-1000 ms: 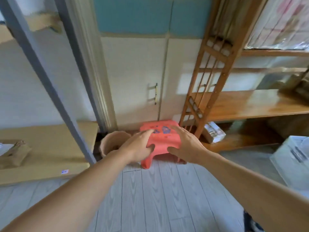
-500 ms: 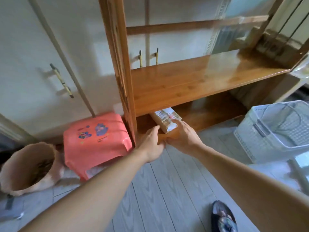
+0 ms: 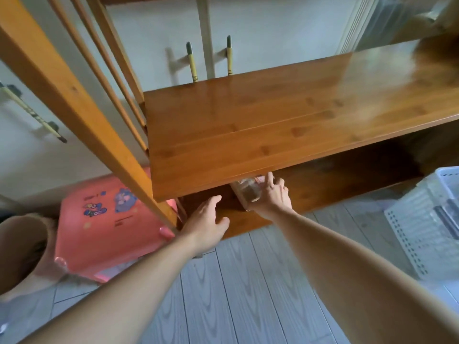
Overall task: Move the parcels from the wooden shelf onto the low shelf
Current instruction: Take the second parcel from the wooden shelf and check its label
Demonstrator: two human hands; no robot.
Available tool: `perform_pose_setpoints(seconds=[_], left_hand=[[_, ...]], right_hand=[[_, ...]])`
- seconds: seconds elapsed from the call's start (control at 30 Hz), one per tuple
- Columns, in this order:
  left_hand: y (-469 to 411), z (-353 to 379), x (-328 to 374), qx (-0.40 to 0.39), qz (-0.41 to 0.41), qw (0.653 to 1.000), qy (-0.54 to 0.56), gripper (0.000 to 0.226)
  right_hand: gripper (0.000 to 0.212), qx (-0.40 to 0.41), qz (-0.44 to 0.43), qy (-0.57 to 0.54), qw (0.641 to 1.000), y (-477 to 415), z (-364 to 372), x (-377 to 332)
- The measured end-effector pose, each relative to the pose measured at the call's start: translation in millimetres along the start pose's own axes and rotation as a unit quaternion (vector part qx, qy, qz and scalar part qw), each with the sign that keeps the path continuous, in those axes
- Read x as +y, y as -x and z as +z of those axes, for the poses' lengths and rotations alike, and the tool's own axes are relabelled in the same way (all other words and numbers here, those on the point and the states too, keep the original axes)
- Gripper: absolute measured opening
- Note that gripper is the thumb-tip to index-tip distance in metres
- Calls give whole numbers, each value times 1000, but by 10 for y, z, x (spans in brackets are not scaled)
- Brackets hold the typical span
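Observation:
A plastic-wrapped parcel lies on the bottom board of the wooden shelf. Its far part is hidden under the middle board. My right hand grips the parcel's near right end, fingers stretched along its side. To the left of the parcel, my left hand hovers at the bottom board's front edge, fingers spread and holding nothing. The low shelf is out of view.
A pink plastic stool stands left of the shelf's slanted side post, with a brown bin beside it. A white perforated basket sits on the floor at right. White cupboard doors with handles are behind the shelf.
The view has swung right and closer to the wooden shelf. Both hands moved from the stool to the bottom board, and my right hand has closed on the parcel.

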State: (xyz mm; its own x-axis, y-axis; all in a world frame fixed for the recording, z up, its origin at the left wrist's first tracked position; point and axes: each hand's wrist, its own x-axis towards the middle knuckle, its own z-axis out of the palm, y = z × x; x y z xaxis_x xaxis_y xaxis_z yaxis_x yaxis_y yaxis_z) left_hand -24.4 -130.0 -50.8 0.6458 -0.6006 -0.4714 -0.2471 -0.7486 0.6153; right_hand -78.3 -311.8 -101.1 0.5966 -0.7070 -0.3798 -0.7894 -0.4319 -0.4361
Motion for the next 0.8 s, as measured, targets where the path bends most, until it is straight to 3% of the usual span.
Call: perform_pose_setpoints(seconds=[0.1,0.2,0.37,0.57,0.7,0.8], left_hand=[[-1,12,-10,0,-39,998,47,64],[150,31,125,2,-71,994,84,63],[392,123,199,-12,-49,996,70,63],[457,-53,-41,2,-28,998,52,64],[478,-92,-100,14,-26,997,70,59],[482,-121,-92,21,-34,993,108,55]], right_hand=[[55,56,1,-53,997,179,-2,93],[69,22,22,-37,999,488,-70,103],[90,6,-7,-14,1000,520,-47,-147],[108,-25,66,54,996,135,345,-599],[87,34,77,57,995,193,519,-492],[83,46,69,11,997,523,456,-359]])
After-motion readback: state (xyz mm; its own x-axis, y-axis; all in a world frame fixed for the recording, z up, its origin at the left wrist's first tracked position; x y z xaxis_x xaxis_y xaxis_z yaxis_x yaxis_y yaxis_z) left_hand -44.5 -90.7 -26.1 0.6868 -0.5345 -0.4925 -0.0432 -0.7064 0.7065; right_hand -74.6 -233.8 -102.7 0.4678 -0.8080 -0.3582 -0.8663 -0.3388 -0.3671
